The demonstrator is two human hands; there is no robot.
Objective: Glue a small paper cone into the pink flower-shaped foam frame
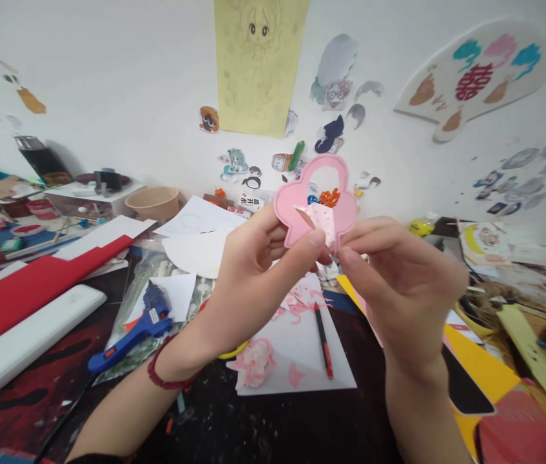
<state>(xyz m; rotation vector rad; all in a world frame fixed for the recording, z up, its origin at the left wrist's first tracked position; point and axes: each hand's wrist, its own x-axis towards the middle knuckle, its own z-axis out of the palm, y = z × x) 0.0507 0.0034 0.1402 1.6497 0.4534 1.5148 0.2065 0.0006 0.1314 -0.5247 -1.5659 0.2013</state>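
Your left hand is curled, its thumb and fingers pinching the lower left of a pink cutout, a handled basket shape held up in the air above the table. Your right hand is also closed to a pinch, its fingertips on the right edge of a dotted paper lying against the cutout's front. Below, on the dark table, a pen rests on a white sheet near pink scraps. A blue glue gun lies to the left, and stickers dot the far wall.
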